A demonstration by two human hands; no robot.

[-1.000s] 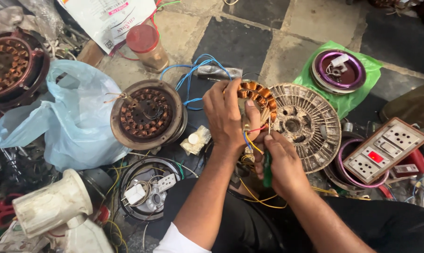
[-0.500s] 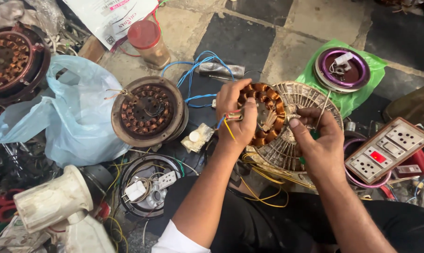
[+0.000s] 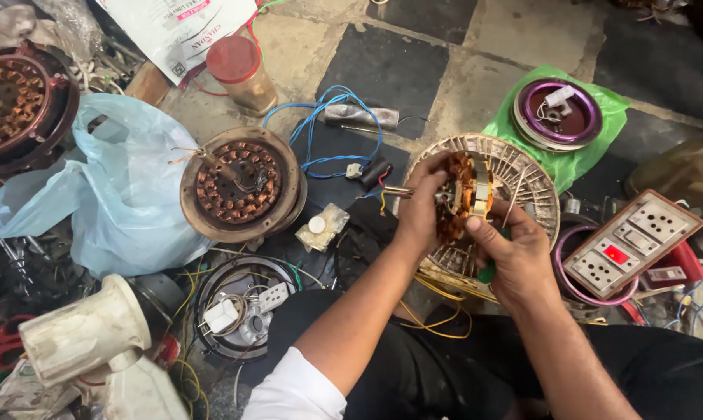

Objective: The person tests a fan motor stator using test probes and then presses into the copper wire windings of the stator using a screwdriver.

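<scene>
Hands meet above the round slotted metal fan cover (image 3: 522, 179) that lies on the tiled floor (image 3: 414, 62). The left hand (image 3: 421, 206) curls around the copper-wound motor stator (image 3: 460, 194), fingers clenched on its far edge, while the right hand (image 3: 515, 249) grips the near edge and also holds a green-handled screwdriver (image 3: 487, 271). The stator is tipped on edge, its flat faces turned left and right. Just left lie a rusty round motor housing with copper coils (image 3: 239, 183), loose blue wires (image 3: 328, 124) and a pale blue plastic bag (image 3: 110, 187); a white switch-and-socket board (image 3: 631, 241) sits to the right.
</scene>
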